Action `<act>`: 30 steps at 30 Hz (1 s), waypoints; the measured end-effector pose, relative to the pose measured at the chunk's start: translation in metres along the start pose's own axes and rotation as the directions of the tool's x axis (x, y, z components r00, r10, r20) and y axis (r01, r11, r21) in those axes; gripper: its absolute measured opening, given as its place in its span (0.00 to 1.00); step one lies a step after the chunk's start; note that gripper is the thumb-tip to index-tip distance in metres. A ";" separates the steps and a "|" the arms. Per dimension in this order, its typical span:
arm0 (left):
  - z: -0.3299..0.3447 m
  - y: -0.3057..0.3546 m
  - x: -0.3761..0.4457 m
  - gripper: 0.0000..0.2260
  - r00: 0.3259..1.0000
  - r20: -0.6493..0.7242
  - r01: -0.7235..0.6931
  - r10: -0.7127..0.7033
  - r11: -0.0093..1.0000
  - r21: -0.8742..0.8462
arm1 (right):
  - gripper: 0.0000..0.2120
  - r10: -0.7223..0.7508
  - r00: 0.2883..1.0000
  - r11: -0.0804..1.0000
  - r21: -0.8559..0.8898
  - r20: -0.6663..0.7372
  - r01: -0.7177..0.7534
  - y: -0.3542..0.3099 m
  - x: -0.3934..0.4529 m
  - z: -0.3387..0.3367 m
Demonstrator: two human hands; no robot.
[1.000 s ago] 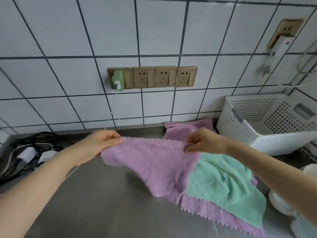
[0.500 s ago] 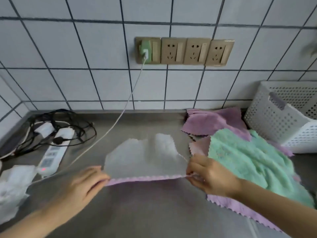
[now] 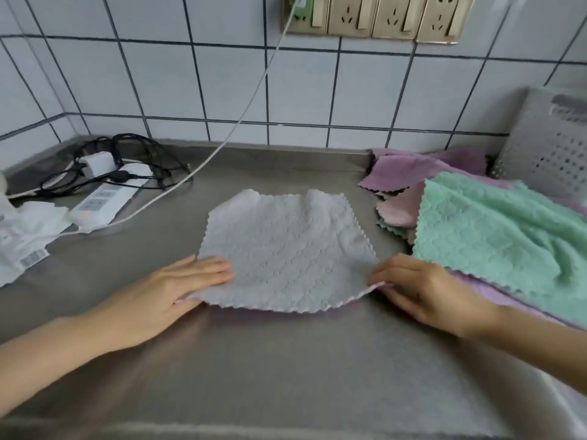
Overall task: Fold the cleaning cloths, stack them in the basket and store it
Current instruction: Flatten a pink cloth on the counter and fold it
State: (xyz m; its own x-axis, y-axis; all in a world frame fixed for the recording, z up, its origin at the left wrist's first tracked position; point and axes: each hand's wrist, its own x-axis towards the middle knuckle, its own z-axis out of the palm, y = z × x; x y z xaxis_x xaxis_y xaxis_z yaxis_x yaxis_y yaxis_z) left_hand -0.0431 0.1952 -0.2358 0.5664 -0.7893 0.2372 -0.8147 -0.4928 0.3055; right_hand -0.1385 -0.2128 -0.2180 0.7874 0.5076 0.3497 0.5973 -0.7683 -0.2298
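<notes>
- Grey-white cleaning cloth (image 3: 286,249) lay flat between both hands, spread ready for folding.
- Left hand (image 3: 178,287) pressed its corner with straight fingers.
- Right hand (image 3: 422,287) pinched the opposite corner.

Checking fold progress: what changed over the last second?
The cloth, held up purple side out, was brought down onto the counter and now lies spread grey side up. The left hand now rests flat on its corner; the right hand still pinches its corner. The green cloth and basket stayed put.

Cloth (image 3: 287,249) now flat on counter (image 3: 286,360); hands lowered
</notes>
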 end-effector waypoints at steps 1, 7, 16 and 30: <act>-0.002 0.006 -0.002 0.23 0.996 -0.077 0.047 -0.052 0.997 -0.064 | 0.11 0.030 0.997 1.000 0.003 -0.064 -0.030 -0.004 0.000 -0.003; -0.003 0.065 -0.044 0.24 0.997 0.013 0.075 -0.074 0.984 -0.160 | 0.11 0.149 0.984 0.988 0.065 -0.099 -0.143 -0.067 -0.044 -0.016; -0.041 0.091 -0.062 0.26 0.954 -0.020 0.273 -0.300 0.892 -0.361 | 0.13 0.385 0.918 0.879 0.341 -0.097 -0.332 -0.101 -0.067 -0.034; -0.017 0.022 0.025 0.12 0.633 0.023 0.548 -0.774 0.428 -0.719 | 0.09 0.867 0.496 0.337 0.671 0.054 -0.661 -0.038 0.030 -0.011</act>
State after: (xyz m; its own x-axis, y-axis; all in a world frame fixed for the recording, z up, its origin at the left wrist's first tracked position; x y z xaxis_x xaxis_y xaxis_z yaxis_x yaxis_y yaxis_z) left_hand -0.0450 0.1710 -0.2080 0.9861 -0.1270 -0.1071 0.0513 -0.3800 0.9235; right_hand -0.1391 -0.1731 -0.1887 0.9165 -0.3930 -0.0746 -0.2172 -0.3323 -0.9178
